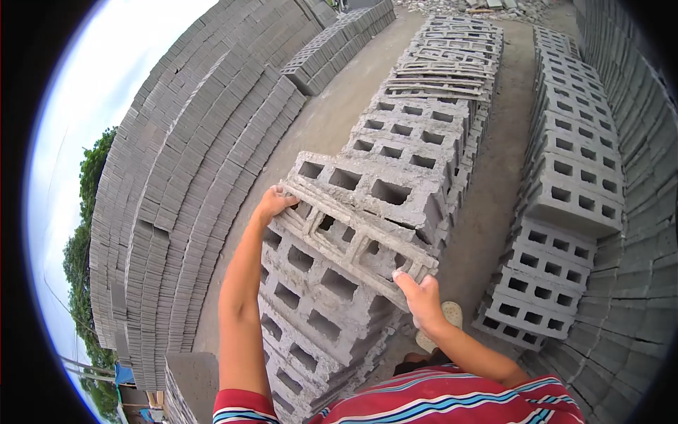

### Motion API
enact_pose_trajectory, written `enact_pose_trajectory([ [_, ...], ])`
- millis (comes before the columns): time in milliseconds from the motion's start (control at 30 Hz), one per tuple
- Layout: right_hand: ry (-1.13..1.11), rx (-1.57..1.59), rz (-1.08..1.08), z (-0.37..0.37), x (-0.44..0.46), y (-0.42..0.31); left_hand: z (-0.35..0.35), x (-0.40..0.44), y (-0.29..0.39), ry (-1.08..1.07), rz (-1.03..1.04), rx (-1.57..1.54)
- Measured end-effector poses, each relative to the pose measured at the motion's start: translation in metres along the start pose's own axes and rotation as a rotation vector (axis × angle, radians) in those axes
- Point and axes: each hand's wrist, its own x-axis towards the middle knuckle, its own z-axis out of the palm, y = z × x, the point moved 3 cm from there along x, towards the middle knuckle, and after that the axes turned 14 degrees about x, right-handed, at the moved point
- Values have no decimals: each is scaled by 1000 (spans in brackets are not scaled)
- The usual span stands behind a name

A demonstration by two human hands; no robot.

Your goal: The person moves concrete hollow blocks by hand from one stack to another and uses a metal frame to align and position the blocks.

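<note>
Both hands grip a grey rectangular frame [346,244] with three openings, which appears to be several thin frames pressed together. My left hand [275,203] is closed round its upper left end, fingers partly hidden in the end opening. At the lower right end my right hand [418,293] is closed on it, thumb on top. The frame lies tilted on or just over a row of hollow concrete blocks [314,272]; contact cannot be made out. Just beyond it is a block with three holes [360,185].
More thin frames [445,67] lie on the far part of the row. Another row of hollow blocks [575,169] runs along the right. Tall block stacks [205,134] stand at the left, and a block wall [635,283] at the far right. Rubble [487,7] lies at the back.
</note>
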Motion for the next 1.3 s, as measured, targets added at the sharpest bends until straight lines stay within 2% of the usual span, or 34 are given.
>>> enact_pose_trajectory([
  [100, 40, -91, -55, -4, -7, -17, -23, -21, 16, 1, 148, -101],
  [167, 30, -83, -191, 1, -10, -26, -51, -52, 35, 179, 235, -101],
  [200, -4, -121, -290, 8, -16, -41, -66, -71, 51, 185, 266, -104],
  [267, -76, -223, -468, 29, -26, -89, -84, -82, 62, 344, 446, -233],
  [367, -156, -102, -598, 40, -6, -133, -100, -98, 86, 511, 535, -372],
  [400, -193, -78, -590, 35, 10, -143, -104, -93, 92, 559, 549, -400],
  [467, -128, -104, -635, 27, 38, -162, -105, -90, 117, 582, 555, -382],
  [600, -80, -51, -542, 0, 116, -196, -99, -54, 182, 649, 557, -230],
  [700, -92, -102, -377, -38, 208, -216, -79, 0, 242, 629, 458, 57],
  [733, 5, -64, -276, -48, 236, -222, -74, 29, 267, 630, 448, 148],
  [800, 110, -24, -96, -73, 283, -235, -42, 111, 293, 472, 350, 281],
  [867, 225, 11, 11, -109, 320, -244, -3, 165, 334, 147, 102, 333],
  [933, 339, 9, 95, -134, 352, -268, 50, 233, 343, -21, -56, 514],
  [967, 407, -5, 141, -147, 364, -277, 73, 251, 356, -45, -1, 584],
  [1000, 363, -95, 78, -169, 386, -282, 102, 282, 355, -76, 13, 607],
  [1033, 424, -134, 33, -186, 405, -291, 116, 293, 370, -106, 36, 551],
  [1100, 471, -248, -62, -195, 439, -336, 154, 345, 377, -245, 13, 412],
  [1167, 438, -357, -133, -197, 480, -380, 166, 373, 409, -261, 71, 383],
  [1233, 405, -444, -211, -195, 528, -417, 175, 419, 430, -190, 64, 397],
  [1300, 404, -543, -283, -176, 559, -449, 151, 415, 474, 30, -14, 376],
])
